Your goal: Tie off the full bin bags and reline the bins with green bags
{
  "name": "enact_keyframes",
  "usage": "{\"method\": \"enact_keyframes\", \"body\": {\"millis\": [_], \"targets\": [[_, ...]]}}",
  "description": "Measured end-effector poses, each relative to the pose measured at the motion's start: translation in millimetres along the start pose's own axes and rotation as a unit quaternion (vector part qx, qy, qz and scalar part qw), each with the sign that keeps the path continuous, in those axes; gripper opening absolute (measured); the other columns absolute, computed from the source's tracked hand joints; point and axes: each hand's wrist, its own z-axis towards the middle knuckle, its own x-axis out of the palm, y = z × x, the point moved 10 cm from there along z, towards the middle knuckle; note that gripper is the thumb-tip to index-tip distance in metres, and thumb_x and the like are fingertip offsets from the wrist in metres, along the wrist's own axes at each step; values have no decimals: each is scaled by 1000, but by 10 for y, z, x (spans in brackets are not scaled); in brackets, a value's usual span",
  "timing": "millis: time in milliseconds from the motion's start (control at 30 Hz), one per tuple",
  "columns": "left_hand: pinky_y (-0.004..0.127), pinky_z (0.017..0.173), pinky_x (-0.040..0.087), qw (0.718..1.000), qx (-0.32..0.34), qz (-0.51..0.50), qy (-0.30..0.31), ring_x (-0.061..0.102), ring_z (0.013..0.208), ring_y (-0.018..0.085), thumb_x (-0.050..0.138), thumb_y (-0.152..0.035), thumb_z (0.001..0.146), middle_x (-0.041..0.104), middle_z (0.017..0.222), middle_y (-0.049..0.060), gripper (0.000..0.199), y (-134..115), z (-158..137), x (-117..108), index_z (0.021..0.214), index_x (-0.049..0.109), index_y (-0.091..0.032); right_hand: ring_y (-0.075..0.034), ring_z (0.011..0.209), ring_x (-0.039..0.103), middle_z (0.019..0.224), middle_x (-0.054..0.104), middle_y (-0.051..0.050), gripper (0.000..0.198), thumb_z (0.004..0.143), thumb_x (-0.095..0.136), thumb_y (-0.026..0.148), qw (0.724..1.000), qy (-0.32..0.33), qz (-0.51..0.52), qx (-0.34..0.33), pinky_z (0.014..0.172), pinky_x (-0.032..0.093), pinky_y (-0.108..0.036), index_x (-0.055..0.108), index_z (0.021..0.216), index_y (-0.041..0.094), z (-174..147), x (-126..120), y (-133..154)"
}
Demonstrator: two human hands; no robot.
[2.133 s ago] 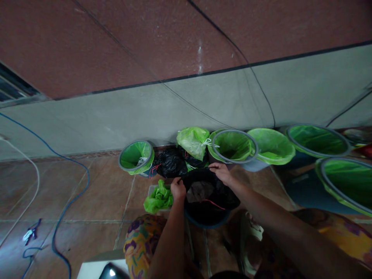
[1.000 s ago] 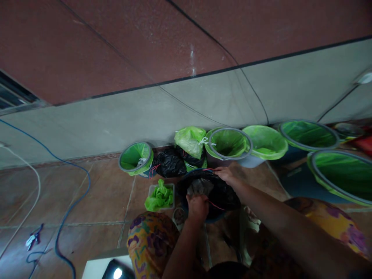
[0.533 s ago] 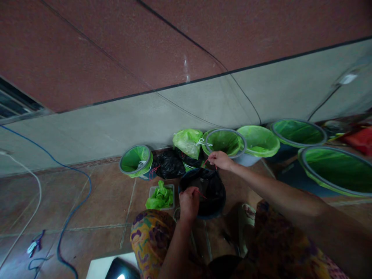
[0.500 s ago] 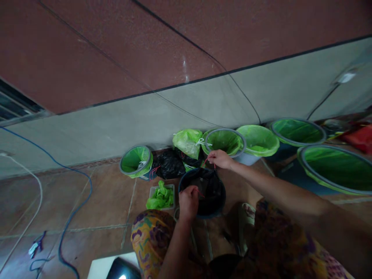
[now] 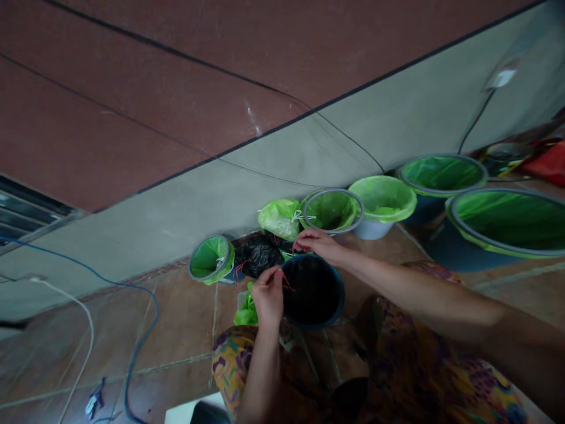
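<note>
A small blue bin (image 5: 338, 294) lined with a black bag (image 5: 311, 288) stands on the tiled floor in front of me. My left hand (image 5: 268, 291) pinches a thin red drawstring (image 5: 286, 281) at the bin's near-left rim. My right hand (image 5: 315, 242) pinches the other red string end at the far rim. A crumpled green bag (image 5: 245, 311) lies just left of the bin, partly hidden by my left hand.
Along the wall stand several bins lined with green bags (image 5: 210, 259) (image 5: 332, 210) (image 5: 383, 198) (image 5: 442, 174) (image 5: 507, 219). A tied green bag (image 5: 279, 217) and tied black bags (image 5: 258, 256) lie between them. Blue and white cables (image 5: 145, 318) run over the floor at left.
Both hands went from spreading the black bag's rim to pinching its red drawstrings. My left hand shifted to the bin's left rim. The view tilted and swung left.
</note>
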Motion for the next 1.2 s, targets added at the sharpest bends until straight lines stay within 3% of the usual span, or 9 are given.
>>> {"method": "enact_keyframes", "body": {"millis": [233,400,600,700,800,933,1033,1133,1200], "targets": [[27,78,54,990,12,127,61,71,82,18,61,-29,85,78,88,4,21,-56,282,63,88,79,-19,-8,55,55,67,69,1,20,66,75,34,992,9,122,31,55,42,-21,63,69,18,18,174,32],[25,63,51,996,0,43,73,66,66,15,61,-32,84,74,75,3,25,114,364,64,95,77,-17,-9,54,56,76,72,-2,16,71,68,32,989,48,136,35,53,44,-21,61,74,18,7,293,41],[25,66,51,991,3,-91,97,64,68,14,72,-26,72,74,77,3,21,45,494,103,90,76,-16,-7,45,44,54,55,6,6,74,59,23,993,68,-1,101,44,31,-19,57,78,19,-24,433,-215],[27,72,52,983,22,-122,135,66,72,15,72,-26,73,75,80,4,20,-70,541,193,90,76,-16,-7,52,45,60,55,8,27,66,66,15,985,124,-88,86,48,31,-19,63,92,19,-46,618,-275],[28,78,51,976,31,-154,151,66,77,15,73,-27,73,74,81,4,23,-62,577,278,93,76,-17,-7,53,43,57,52,7,7,70,67,19,965,176,-182,71,51,30,-21,64,75,16,-56,751,-350],[29,81,50,974,-14,-212,73,66,85,15,69,-25,71,73,99,6,39,306,598,261,109,71,-17,-9,49,41,50,48,4,28,85,53,23,955,144,-248,82,51,29,-24,55,57,16,16,627,-387],[31,83,49,981,-44,-165,97,66,86,17,70,-24,69,73,103,7,39,573,494,402,108,71,-17,-9,50,43,53,52,3,32,87,51,24,960,124,-247,55,52,31,-23,56,56,16,60,537,-266],[32,88,47,979,2,-66,191,66,90,19,69,-27,74,74,96,6,27,573,327,655,99,73,-17,-9,52,45,54,54,2,33,89,51,26,962,134,-235,39,54,32,-22,59,59,16,53,546,-190],[31,87,46,979,32,-18,198,66,88,19,64,-29,80,74,91,5,19,529,262,728,92,73,-18,-9,53,46,54,55,2,31,90,50,28,964,136,-225,45,55,33,-22,63,64,15,40,564,-196]]}}
